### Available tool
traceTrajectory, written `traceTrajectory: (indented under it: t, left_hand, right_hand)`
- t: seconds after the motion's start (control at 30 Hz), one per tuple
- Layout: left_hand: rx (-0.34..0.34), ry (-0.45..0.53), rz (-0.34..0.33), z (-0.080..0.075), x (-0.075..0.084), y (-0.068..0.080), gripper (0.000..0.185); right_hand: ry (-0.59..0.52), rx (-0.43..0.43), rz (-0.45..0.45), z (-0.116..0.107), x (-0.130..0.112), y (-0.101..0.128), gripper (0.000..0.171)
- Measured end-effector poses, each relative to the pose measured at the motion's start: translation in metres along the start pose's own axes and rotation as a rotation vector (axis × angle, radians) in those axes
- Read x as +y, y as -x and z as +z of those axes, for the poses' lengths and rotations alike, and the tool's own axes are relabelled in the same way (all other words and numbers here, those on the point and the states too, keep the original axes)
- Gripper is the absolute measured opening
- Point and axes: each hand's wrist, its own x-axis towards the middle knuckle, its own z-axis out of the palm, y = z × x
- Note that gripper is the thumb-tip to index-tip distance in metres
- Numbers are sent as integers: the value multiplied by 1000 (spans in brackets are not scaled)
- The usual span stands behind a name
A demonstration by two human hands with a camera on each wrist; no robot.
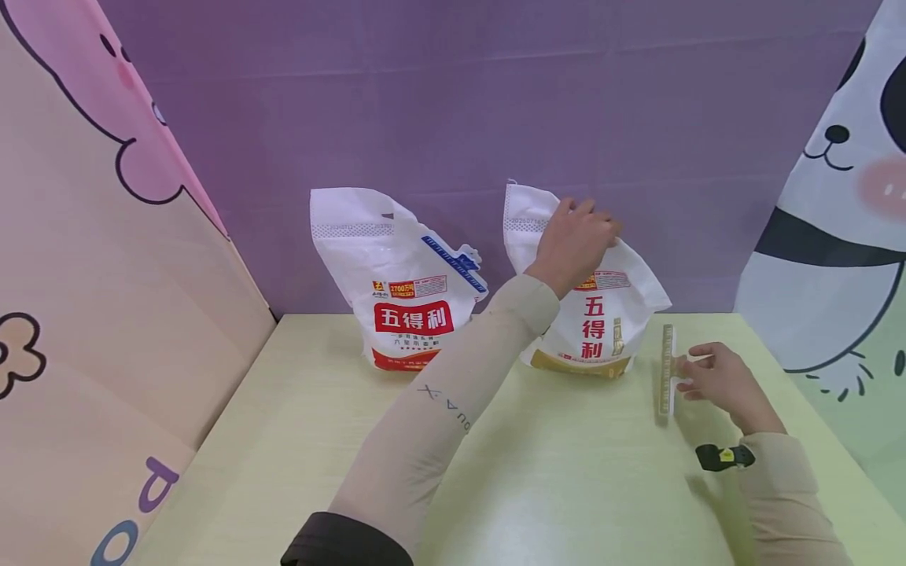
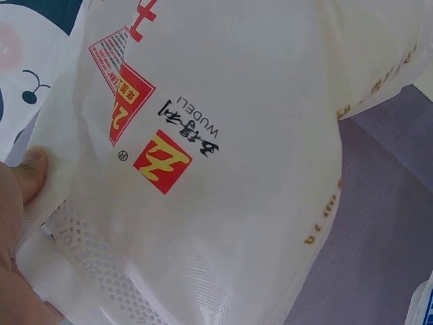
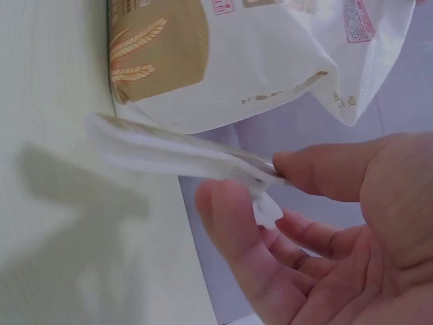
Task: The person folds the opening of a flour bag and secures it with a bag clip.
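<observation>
Left sleeve [image 1: 425, 440] nearest, stretched across pale glossy worktop [image 1: 297, 440]. Red-label flour bag [image 1: 403, 283] stands left, untouched. Left hand [image 1: 575, 240] grips top edge of gold-label flour bag [image 1: 602, 330] by the back wall, fingers curled on its crinkly, perforated woven plastic. Right hand [image 1: 718, 383] pinches flat white clip [image 1: 666, 369] between thumb and fingers. Judgement: flatten bag mouth taut before clip goes on.

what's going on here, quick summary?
A person stands at a pale table with two white flour bags against a purple wall. The left hand grips the top of the gold-banded bag. The right hand pinches a long sealing clip beside it. The red-labelled bag stands untouched.
</observation>
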Motion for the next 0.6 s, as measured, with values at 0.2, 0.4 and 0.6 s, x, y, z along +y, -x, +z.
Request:
traceTrajectory:
  t: [0.2,0.4,0.6]
  left_hand:
    - [-9,17,3,0,0,0,34]
    - [1,13,1,0,-1,0,34]
    - [3,30,-3,1,-1,1,34]
  right_hand:
    - [22,93,-54,-3,0,-1,61]
    - [-27,206,-30,-6,-13,-4,63]
    - [-28,298,-19,-10,-28,-4,55]
